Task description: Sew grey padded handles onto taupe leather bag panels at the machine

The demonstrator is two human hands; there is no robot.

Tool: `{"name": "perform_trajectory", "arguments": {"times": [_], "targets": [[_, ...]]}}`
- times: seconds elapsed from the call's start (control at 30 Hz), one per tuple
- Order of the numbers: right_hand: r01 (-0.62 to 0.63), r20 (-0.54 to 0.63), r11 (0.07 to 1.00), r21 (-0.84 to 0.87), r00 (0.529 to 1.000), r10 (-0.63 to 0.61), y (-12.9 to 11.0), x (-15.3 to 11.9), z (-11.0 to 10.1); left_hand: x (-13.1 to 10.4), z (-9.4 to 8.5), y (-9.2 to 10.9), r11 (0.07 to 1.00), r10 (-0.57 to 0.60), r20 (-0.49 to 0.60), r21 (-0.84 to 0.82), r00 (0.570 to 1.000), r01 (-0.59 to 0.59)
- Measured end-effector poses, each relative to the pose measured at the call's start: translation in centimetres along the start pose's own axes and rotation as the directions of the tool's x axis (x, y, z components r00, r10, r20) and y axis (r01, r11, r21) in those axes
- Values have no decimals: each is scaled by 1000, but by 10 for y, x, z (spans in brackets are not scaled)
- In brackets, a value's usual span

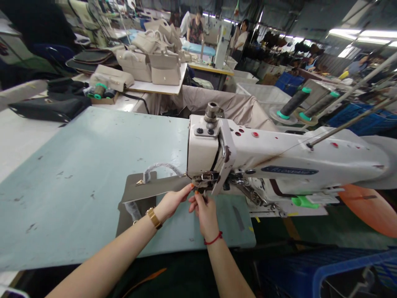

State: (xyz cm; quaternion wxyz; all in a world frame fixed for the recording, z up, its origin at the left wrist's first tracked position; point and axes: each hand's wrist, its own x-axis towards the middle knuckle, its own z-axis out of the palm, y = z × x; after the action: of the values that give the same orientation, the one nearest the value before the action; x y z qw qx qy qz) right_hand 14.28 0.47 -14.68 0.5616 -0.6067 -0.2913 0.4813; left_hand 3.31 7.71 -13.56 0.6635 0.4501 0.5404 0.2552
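Note:
A grey-brown bag piece (136,191) lies on the pale green table under the head of a white sewing machine (203,145). Its handle (163,165) is wrapped in clear plastic, and metal fittings show at the handle's end. My left hand (173,202), below a gold watch, is closed at the bag piece's edge near the needle area. Beside it, just below the machine head, my right hand (204,210) has its thumb and fingers drawn into a pinch. What lies between those fingertips is too small and hidden to make out.
Beige bags (164,68) are piled on a table behind. A black bag (51,105) lies at the left. Thread spools (293,103) stand behind the machine arm. A blue crate (328,269) is at lower right. Other people work in the background.

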Motion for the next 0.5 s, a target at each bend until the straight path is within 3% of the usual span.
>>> {"name": "perform_trajectory", "arguments": {"times": [0.23, 0.5], "targets": [[-100, 26, 988, -116, 994, 104, 35, -21, -18, -3, 8, 11, 998, 47, -15, 32, 999, -46], [-130, 60, 979, -155, 988, 140, 52, -25, -18, 1, 11, 14, 998, 60, -53, 13, 997, -60]]}}
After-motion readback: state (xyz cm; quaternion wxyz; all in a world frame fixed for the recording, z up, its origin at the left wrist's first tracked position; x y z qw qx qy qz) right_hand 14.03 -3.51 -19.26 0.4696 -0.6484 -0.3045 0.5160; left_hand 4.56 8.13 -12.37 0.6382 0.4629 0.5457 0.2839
